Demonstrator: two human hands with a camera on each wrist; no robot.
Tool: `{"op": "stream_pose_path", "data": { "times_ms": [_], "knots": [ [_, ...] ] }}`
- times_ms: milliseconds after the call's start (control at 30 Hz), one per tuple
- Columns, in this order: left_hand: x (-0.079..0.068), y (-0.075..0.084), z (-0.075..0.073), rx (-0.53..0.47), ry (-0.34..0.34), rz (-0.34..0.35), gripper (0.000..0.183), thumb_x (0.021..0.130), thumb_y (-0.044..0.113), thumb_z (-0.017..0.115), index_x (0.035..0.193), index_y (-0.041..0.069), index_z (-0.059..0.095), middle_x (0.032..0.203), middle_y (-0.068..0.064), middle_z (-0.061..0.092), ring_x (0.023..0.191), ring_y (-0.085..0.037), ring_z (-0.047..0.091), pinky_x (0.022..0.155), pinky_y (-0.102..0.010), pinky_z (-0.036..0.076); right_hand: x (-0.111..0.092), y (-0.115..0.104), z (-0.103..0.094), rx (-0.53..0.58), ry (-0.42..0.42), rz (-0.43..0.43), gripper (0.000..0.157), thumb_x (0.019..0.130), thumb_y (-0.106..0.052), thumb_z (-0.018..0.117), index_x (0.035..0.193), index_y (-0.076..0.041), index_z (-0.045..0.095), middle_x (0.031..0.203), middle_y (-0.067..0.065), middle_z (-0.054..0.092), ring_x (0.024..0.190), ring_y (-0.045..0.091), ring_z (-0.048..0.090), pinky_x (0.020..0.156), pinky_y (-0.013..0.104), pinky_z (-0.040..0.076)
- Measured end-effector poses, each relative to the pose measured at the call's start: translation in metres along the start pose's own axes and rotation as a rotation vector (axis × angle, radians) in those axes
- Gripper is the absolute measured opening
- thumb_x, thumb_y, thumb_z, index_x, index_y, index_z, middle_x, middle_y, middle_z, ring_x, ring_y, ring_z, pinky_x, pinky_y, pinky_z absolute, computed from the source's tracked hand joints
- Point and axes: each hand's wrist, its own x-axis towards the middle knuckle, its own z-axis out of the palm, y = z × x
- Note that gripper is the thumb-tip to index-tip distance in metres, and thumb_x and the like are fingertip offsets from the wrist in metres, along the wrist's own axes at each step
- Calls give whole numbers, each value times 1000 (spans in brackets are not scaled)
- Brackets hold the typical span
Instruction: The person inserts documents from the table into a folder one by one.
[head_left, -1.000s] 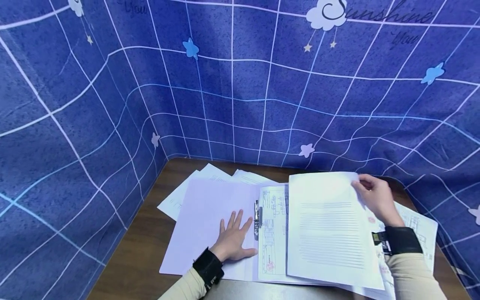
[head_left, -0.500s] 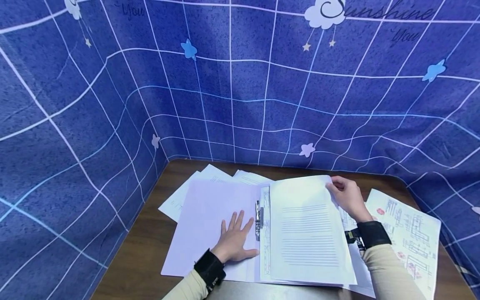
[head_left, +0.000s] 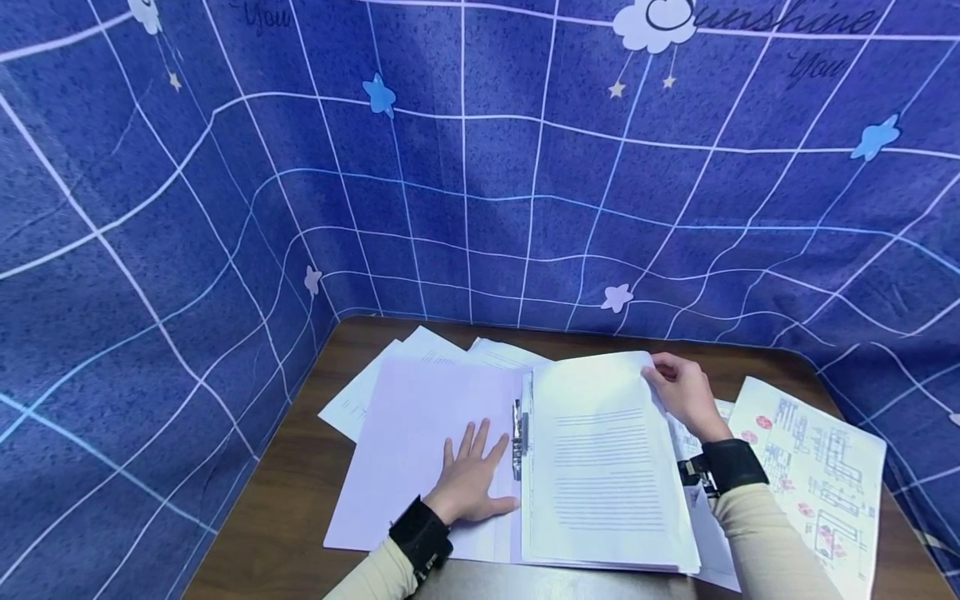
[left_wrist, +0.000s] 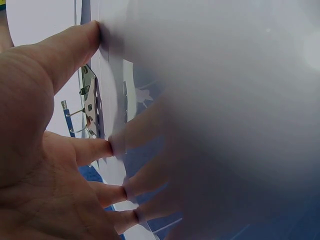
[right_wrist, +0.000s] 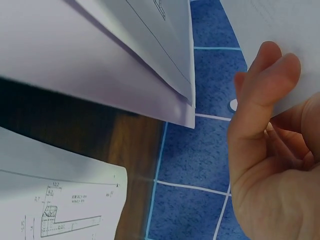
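Note:
An open lilac folder (head_left: 390, 467) lies on the table with a metal clip (head_left: 517, 437) along its spine. My left hand (head_left: 468, 479) rests with spread fingers on the folder's bare left cover, its thumb near the spine below the clip. My right hand (head_left: 681, 392) pinches the upper right corner of a printed sheet (head_left: 607, 467) that lies over the folder's right side, its left edge beside the clip. In the right wrist view the pinched sheet (right_wrist: 280, 25) shows above my fingers, and the folder's right cover with papers hangs at a distance from them.
Loose white sheets (head_left: 352, 404) stick out behind the folder at the left. Sheets with drawings and red stamps (head_left: 817, 475) lie at the right of the brown table (head_left: 262, 517). A blue curtain (head_left: 480, 167) with grid lines stands behind and at the left.
My right hand has moved left with the printed sheet, which now covers the stamped page beside the clip. The drawings at the right have come into view. My left hand stays in place.

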Motion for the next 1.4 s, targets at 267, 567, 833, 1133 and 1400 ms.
{"op": "stream_pose_path", "data": {
  "times_ms": [267,567,833,1133,1400],
  "knots": [
    [0,1,-1,-4,-13,-8,101,82,64,74,161,13,36,169,-23,13,155,-47,8,115,-76,10,3,0,7,-3,-19,18,25,102,-16,65,120,0,72,103,18,74,90,27,63,81,35,47],
    [1,-1,0,3,-9,-5,101,82,64,74,161,13,36,169,-23,13,155,-47,8,115,-75,10,4,2,15,-27,-34,8,24,100,-13,66,119,1,71,99,17,72,87,27,62,78,36,46],
    [1,-1,2,13,-8,-7,101,82,65,74,161,14,36,169,-22,13,155,-46,8,115,-75,11,8,1,21,-42,-70,21,28,98,-11,67,123,2,69,107,24,73,96,35,68,80,41,52],
    [0,-1,1,14,-10,-15,101,82,65,74,161,14,36,169,-22,13,155,-46,8,116,-74,11,11,3,27,-147,-87,-91,32,90,-8,76,120,1,69,95,20,75,84,33,69,74,45,53],
    [0,1,0,19,-12,-25,100,82,65,74,161,15,36,169,-22,14,155,-45,9,116,-74,11,9,6,32,-262,-107,-109,60,86,-10,81,140,-3,57,104,23,68,92,42,61,78,57,50]
  ]
}}
